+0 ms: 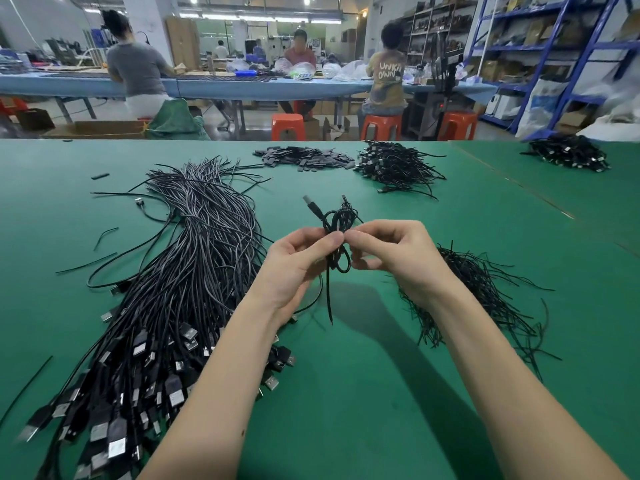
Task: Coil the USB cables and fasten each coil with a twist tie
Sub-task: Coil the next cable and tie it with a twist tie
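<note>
Both hands up over the green worktop [381, 393], mid-frame. Left hand [298, 265] grips a coiled USB cable [337, 220] at its waist, thumb across the front, fingers curled behind. Right hand [391, 251] meets it from the other side, thumb and forefinger pinched together on the twist tie [329, 296] at the same waist point. One tie end hangs straight down below the hands, clear of the worktop. Coil loops stick out above and below the grip; USB-A plug [308, 200] points up and left, the smaller plug up beside it.

Left of the hands: big bundle of uncoiled USB cables [180, 278] lying on the worktop, plugs fanned toward the near edge, wire ends toward the far side. A few loose cables and stray ties around it.

Right of the hands, near the right forearm: heap of loose twist ties [485, 292].

Far side of the worktop: pile of finished coils [394, 166], a flat heap of small dark pieces [304, 156] just left of it, another coil pile [568, 152] far right.

Background: people seated at a long blue table [263, 85], orange stools [288, 126], blue shelving [540, 46] at right.
</note>
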Motion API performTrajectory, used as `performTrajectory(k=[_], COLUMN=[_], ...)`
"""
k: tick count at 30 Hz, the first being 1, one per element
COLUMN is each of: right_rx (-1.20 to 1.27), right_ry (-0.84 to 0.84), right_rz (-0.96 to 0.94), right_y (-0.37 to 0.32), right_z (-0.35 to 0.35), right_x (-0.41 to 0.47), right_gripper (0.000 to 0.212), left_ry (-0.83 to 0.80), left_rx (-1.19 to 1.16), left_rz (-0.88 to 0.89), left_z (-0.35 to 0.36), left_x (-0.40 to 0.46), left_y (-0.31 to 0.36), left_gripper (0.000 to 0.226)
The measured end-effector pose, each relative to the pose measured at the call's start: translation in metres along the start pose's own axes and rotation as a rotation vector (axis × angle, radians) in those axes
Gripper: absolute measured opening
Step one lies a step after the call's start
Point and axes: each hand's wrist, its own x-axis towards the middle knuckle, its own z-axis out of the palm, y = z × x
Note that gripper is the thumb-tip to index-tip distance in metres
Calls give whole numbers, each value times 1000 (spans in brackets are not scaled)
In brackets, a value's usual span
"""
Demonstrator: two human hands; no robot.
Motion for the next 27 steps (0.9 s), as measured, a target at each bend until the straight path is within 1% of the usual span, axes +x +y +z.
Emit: performTrajectory(k=[2, 3, 4, 5, 6, 7, 8, 9, 11, 12, 13, 14, 15, 16, 19, 23, 25, 27], right_rx=[379, 565, 749, 881, 919, 822, 633, 421, 35, -180, -394, -552, -631, -672, -748, -774, -678, -438], right_ry=[-69, -105, -151, -190, -212, -200, -155, -89, 15, 50, 60, 48, 33, 36, 105, 124, 144, 127], right_rz=[334, 481, 595, 668, 688, 656, 570, 435, 120, -52, -216, -341, -421, -470, -581, -683, -627, -436], right_y=[1, 4, 7, 9, 10, 12, 13, 14, 13, 12, 12, 12, 13, 13, 13, 12, 12, 13], right_z=[0, -1, -2, -2, -1, -2, -1, 0, 3, 2, 2, 1, 0, 0, 2, 2, 5, 9], right_x=[0, 0, -1, -1, -2, 0, 2, 5, 6, 6, 5, 4, 3, 2, 0, -1, 0, 0], right_gripper=[7, 8, 10, 13, 14, 11, 7, 5, 7, 8, 14, 20, 24, 24, 15, 5, 4, 7], left_ry=[-10, -40, -68, -79, -76, -57, -21, 20, 67, 73, 72, 66, 64, 68, 80, 30, 26, 7], left_rx=[191, 262, 302, 335, 363, 379, 362, 298, 127, 73, 39, 8, -19, -41, -68, -49, -48, -33], left_rz=[213, 291, 330, 340, 330, 300, 242, 159, -7, -57, -85, -101, -112, -119, -129, -132, -117, -84], left_z=[0, 0, 0, -1, -2, -3, -5, -6, -8, -9, -9, -8, -8, -7, -8, -6, -7, -7], left_x=[0, 1, 0, 0, -1, 0, 0, 0, 2, 3, 3, 3, 3, 3, 3, 3, 3, 2], left_y=[1, 0, 2, 2, 3, 3, 4, 4, 3, 3, 2, 3, 3, 3, 4, 4, 4, 5], left_gripper=[14, 17, 22, 24, 22, 19, 15, 13, 21, 22, 20, 17, 13, 11, 10, 18, 16, 14])
